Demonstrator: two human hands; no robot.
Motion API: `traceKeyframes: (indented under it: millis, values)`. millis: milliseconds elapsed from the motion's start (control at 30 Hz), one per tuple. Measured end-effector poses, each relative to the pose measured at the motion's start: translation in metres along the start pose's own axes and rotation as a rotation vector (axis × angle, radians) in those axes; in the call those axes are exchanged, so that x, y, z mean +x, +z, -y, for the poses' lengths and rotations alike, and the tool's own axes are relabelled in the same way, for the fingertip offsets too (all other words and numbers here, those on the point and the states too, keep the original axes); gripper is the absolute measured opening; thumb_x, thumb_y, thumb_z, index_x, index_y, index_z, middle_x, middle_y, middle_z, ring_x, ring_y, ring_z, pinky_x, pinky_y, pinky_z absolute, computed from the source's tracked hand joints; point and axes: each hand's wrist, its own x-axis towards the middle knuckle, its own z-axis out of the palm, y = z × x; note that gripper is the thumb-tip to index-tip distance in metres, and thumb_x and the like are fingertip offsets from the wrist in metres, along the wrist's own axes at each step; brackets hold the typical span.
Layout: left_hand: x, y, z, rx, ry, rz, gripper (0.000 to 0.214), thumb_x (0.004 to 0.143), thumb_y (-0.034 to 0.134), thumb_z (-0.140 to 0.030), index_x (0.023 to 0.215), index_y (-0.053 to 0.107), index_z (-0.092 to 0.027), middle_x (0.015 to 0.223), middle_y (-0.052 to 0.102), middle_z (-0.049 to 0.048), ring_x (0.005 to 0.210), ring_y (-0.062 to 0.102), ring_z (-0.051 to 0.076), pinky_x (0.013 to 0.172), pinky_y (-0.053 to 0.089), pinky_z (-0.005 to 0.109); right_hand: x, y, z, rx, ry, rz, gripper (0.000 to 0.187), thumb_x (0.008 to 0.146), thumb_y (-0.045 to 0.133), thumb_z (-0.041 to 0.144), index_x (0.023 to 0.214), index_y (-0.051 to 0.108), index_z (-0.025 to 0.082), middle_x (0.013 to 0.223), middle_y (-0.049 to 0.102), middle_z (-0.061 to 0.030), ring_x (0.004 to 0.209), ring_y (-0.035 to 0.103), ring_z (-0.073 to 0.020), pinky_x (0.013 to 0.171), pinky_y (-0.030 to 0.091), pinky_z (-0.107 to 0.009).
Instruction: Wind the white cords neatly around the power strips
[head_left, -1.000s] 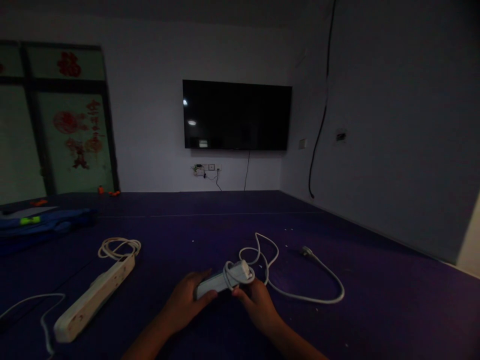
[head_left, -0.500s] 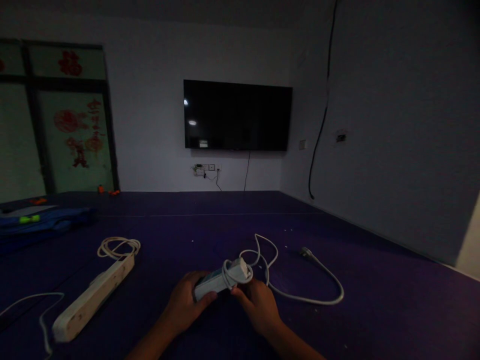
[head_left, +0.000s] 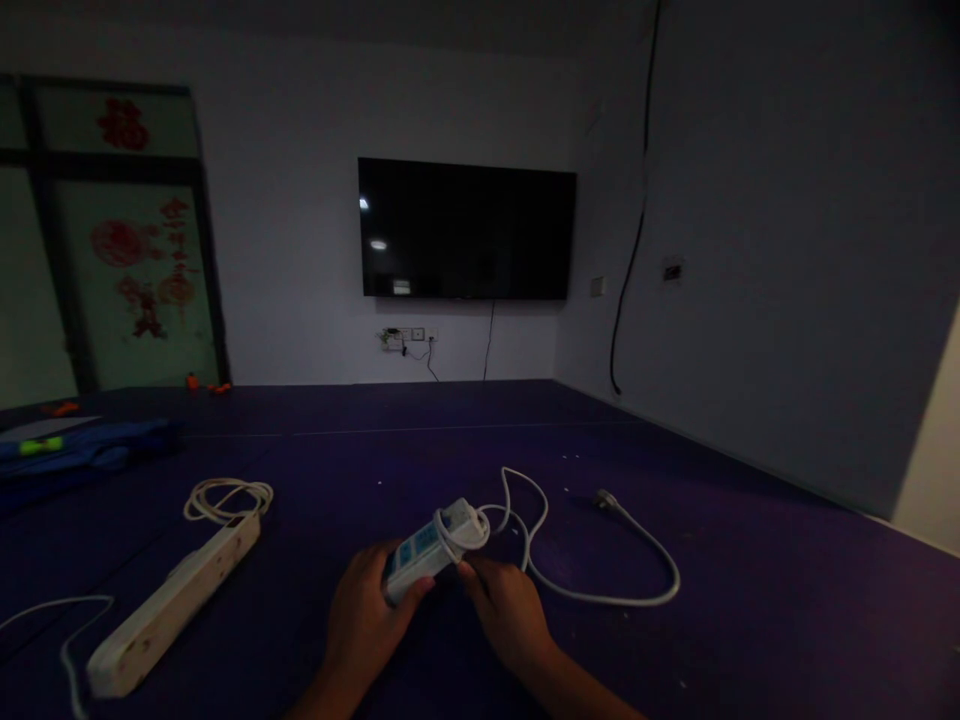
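Note:
My left hand [head_left: 364, 612] is wrapped round the lower end of a short white power strip [head_left: 411, 568] with blue markings on its face. The strip is tilted, its far end pointing up and to the right. One loop of its white cord [head_left: 451, 545] goes round that far end. Thumb and fingers of my right hand [head_left: 510, 612] are closed on the cord just below the loop; the exact grip is partly hidden. From there the cord curls over the purple surface [head_left: 720, 560] to a plug [head_left: 603, 498] at the right.
A longer white power strip [head_left: 176, 605] lies at left, its cord coiled [head_left: 225, 498] at the far end. A thin white cable [head_left: 67, 650] is beside it. Blue cloth [head_left: 105, 445] and small orange things [head_left: 217, 388] lie farther back. A television [head_left: 469, 230] hangs on the wall.
The strip in my left hand has rolled so its blue-marked face shows more. My right hand has shifted slightly down and left along the cord. The whole view has moved slightly.

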Motion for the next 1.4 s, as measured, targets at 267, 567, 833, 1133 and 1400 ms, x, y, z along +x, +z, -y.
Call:
traceKeyframes:
  millis: [267,567,833,1133,1400]
  values:
    - [-0.001,0.002,0.003,0.157,0.127,-0.160,0.043,0.069,0.061,-0.049,0.099,0.056,-0.019,0.094,0.065,0.0088,0.090,0.060,0.026,0.078,0.047,0.040,-0.005,0.007,0.003,0.087,-0.041,0.017,0.025,0.089,0.042,0.033,0.092,0.064,0.023,0.088,0.070,-0.0030,0.082,0.064,-0.0175,0.066,0.039,-0.020]
    - [-0.002,0.003,-0.002,0.293,0.174,-0.227,0.041,0.064,0.067,-0.034,0.100,0.054,-0.019,0.097,0.063,0.0071,0.093,0.057,0.025,0.080,0.042,0.037,-0.005,0.007,0.004,0.222,-0.031,-0.014,0.023,0.080,0.054,0.032,0.098,0.066,0.024,0.090,0.070,-0.0020,0.080,0.065,-0.0183,0.067,0.041,-0.022]
    - [-0.003,0.002,-0.005,0.358,0.201,-0.241,0.037,0.065,0.067,-0.030,0.098,0.055,-0.019,0.098,0.062,0.0066,0.093,0.055,0.025,0.080,0.040,0.037,-0.004,0.016,0.006,0.219,0.063,-0.039,0.041,0.083,0.046,0.051,0.069,0.065,0.018,0.063,0.066,-0.0019,0.055,0.059,-0.0135,0.049,0.033,-0.020]
    - [0.001,0.005,0.002,0.321,0.298,-0.250,0.041,0.069,0.064,-0.045,0.099,0.053,-0.020,0.095,0.064,0.0082,0.089,0.057,0.026,0.077,0.041,0.038,-0.005,0.017,0.006,0.260,0.123,-0.107,0.062,0.088,0.027,0.058,0.056,0.061,0.018,0.047,0.059,-0.0027,0.045,0.055,-0.0137,0.045,0.033,-0.021]
    - [0.001,0.010,0.007,0.269,0.231,-0.109,0.056,0.063,0.066,-0.053,0.104,0.052,-0.017,0.089,0.067,0.0077,0.084,0.061,0.026,0.077,0.044,0.039,-0.005,0.015,0.004,0.274,0.103,-0.115,0.060,0.086,0.031,0.060,0.062,0.065,0.017,0.048,0.059,-0.0019,0.044,0.054,-0.0129,0.044,0.031,-0.021]
